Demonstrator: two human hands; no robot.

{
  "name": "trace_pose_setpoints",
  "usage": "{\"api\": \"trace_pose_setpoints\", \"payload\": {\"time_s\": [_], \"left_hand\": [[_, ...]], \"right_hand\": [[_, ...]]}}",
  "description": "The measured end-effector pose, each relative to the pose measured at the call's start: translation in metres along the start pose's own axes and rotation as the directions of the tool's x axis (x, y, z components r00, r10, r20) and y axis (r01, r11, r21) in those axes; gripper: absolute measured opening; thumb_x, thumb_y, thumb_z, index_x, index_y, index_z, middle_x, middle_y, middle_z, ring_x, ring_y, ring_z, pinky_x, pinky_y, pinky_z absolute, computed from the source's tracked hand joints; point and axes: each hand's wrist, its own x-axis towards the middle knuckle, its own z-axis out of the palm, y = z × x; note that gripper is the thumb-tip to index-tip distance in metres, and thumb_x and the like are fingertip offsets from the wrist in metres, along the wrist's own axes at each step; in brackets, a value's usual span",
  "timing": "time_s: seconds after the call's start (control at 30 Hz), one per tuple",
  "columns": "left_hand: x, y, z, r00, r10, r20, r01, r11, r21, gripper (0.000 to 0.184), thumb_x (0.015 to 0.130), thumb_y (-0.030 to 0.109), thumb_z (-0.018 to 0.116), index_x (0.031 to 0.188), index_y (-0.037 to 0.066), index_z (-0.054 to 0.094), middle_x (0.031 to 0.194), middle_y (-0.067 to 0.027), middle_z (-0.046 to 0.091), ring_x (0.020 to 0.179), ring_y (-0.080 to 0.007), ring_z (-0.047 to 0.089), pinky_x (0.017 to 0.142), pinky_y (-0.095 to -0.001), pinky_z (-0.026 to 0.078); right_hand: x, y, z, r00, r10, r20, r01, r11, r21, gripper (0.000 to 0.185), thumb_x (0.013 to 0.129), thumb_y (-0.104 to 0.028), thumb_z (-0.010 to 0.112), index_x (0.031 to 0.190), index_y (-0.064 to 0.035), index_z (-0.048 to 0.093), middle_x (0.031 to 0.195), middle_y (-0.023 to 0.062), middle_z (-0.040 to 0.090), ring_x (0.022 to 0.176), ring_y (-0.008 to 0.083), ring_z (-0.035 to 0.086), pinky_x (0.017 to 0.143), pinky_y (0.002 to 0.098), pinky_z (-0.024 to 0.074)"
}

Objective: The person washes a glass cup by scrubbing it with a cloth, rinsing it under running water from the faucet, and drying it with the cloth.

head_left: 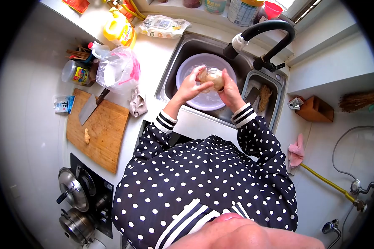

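Note:
Over a pale round basin [185,76] in the steel sink [164,85], a pale, yellowish, glossy item [213,78] is held between both hands; I cannot make out what it is. My left hand [193,86] has its fingers curved around the item's left side, the thumb stretched along its lower edge. On the right side, my right hand [230,91] grips the same item, its thumb at the top. Water or a wet sheen shows in the basin below. The black faucet [278,25] arches above and to the right of the basin.
Left of the sink are a wooden board [102,137] with a cleaver [88,108] and a piece of ginger [87,135], a cloth [138,102] and a plastic bag [119,70]. Pots [76,226] stand on the stove. A smaller sink [274,99] holds a brush-like item [264,97].

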Motion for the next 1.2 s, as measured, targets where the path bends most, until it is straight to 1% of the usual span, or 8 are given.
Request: {"api": "trace_pose_setpoints", "payload": {"time_s": [0.27,0.47,0.67,0.8,1.03,1.13,1.17,1.2], "left_hand": [[-0.012,0.006,0.010,0.995,0.025,-0.100,0.007,0.953,0.303,0.078,0.069,0.033,0.075,0.132,0.011,0.035,0.099,-0.0103,0.048,0.070,-0.0137,0.049,0.066,-0.0246,0.046],[-0.011,-0.018,0.017,0.985,0.016,-0.173,-0.014,1.000,0.014,0.076,0.071,0.024,0.075,0.133,0.008,0.034,0.073,0.0023,0.043,0.064,-0.0074,0.041,0.062,-0.0198,0.040],[-0.017,0.002,0.011,0.995,-0.099,-0.024,0.091,0.967,-0.236,0.062,0.080,0.005,0.062,0.134,0.006,0.032,0.078,-0.0003,0.048,0.073,-0.0067,0.053,0.065,-0.0205,0.047],[-0.020,0.004,0.020,0.988,0.059,-0.144,-0.089,0.973,-0.212,0.053,0.083,-0.004,0.052,0.132,0.006,0.034,0.088,-0.0034,0.048,0.074,-0.0097,0.056,0.068,-0.0224,0.050],[-0.022,0.017,0.014,0.953,0.226,-0.203,-0.190,0.964,0.184,0.046,0.083,-0.006,0.047,0.128,0.005,0.041,0.090,-0.0085,0.048,0.064,-0.0128,0.054,0.060,-0.0241,0.047],[-0.016,0.014,0.008,0.903,0.295,-0.313,-0.193,0.929,0.317,0.043,0.085,-0.005,0.045,0.127,0.005,0.042,0.090,-0.0090,0.048,0.063,-0.0123,0.053,0.059,-0.0235,0.046],[-0.020,0.017,0.010,0.914,0.162,-0.373,-0.115,0.983,0.146,0.041,0.086,-0.003,0.044,0.126,0.004,0.043,0.092,-0.0094,0.049,0.063,-0.0118,0.053,0.059,-0.0235,0.046],[-0.021,0.020,0.007,0.906,0.127,-0.404,-0.086,0.989,0.118,0.040,0.084,-0.001,0.044,0.124,0.003,0.042,0.093,-0.0143,0.049,0.072,-0.0218,0.056,0.065,-0.0297,0.046]], "right_hand": [[0.007,0.011,-0.006,0.981,0.191,-0.018,-0.183,0.960,0.212,0.048,0.092,-0.044,0.035,0.118,-0.0043,0.045,0.114,0.0103,0.053,0.106,0.0233,0.052,0.092,0.0378,0.0415],[0.006,0.008,-0.002,0.977,0.215,0.010,-0.211,0.948,0.238,0.043,0.091,-0.039,0.045,0.116,-0.0044,0.046,0.111,0.0112,0.054,0.103,0.0242,0.053,0.092,0.0385,0.0422],[0.012,0.005,-0.004,0.986,0.163,-0.036,-0.149,0.956,0.253,0.041,0.089,-0.038,0.050,0.114,-0.0060,0.047,0.109,0.0105,0.055,0.101,0.0236,0.054,0.090,0.0379,0.0438],[0.015,0.003,-0.001,0.978,0.199,-0.063,-0.180,0.956,0.231,0.045,0.091,-0.044,0.042,0.114,-0.0061,0.047,0.108,0.0087,0.056,0.100,0.0235,0.054,0.089,0.0386,0.0439],[0.024,0.003,-0.009,0.965,0.239,-0.110,-0.252,0.959,-0.129,0.052,0.091,-0.054,0.029,0.110,-0.0093,0.048,0.097,0.0067,0.056,0.090,0.0196,0.057,0.070,0.0382,0.0486],[0.019,-0.001,-0.017,0.913,0.394,-0.102,-0.404,0.908,-0.108,0.043,0.092,-0.046,0.036,0.111,-0.0085,0.045,0.095,0.0096,0.056,0.080,0.0186,0.058,0.058,0.0316,0.0494],[0.019,0.000,-0.015,0.923,0.332,-0.193,-0.356,0.929,-0.101,0.038,0.092,-0.041,0.040,0.112,-0.0085,0.043,0.096,0.0106,0.055,0.077,0.0181,0.057,0.055,0.0281,0.0481],[0.021,0.004,-0.012,0.921,0.268,-0.282,-0.306,0.947,-0.098,0.035,0.092,-0.036,0.043,0.114,-0.0085,0.041,0.096,0.0117,0.055,0.073,0.0176,0.057,0.052,0.0247,0.0468]]}}
